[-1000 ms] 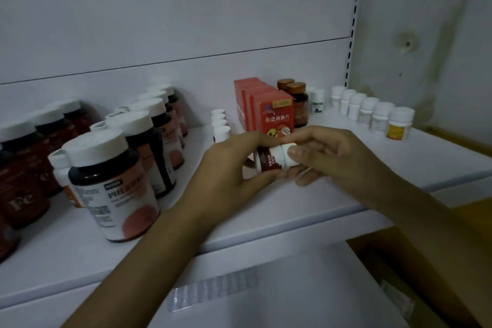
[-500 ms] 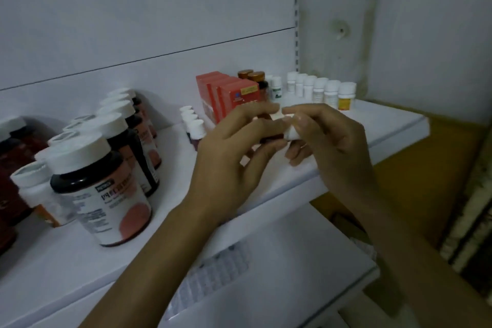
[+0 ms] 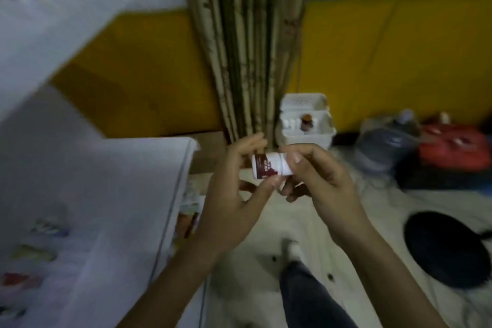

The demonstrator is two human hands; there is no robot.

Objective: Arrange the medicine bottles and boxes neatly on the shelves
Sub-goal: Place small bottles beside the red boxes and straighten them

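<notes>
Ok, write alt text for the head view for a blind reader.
The left hand and right hand pinch a small bottle, white with a dark red label, sideways between them. Behind, a white basket sits by a curtain, a white shelf at left.

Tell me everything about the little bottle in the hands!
The small bottle is white and plastic-looking, with a dark red label whose tiny white print is too blurred to read. It lies sideways in mid-air. The left hand pinches its labelled end between thumb and fingers. The right hand grips the other end and covers most of it.
</notes>
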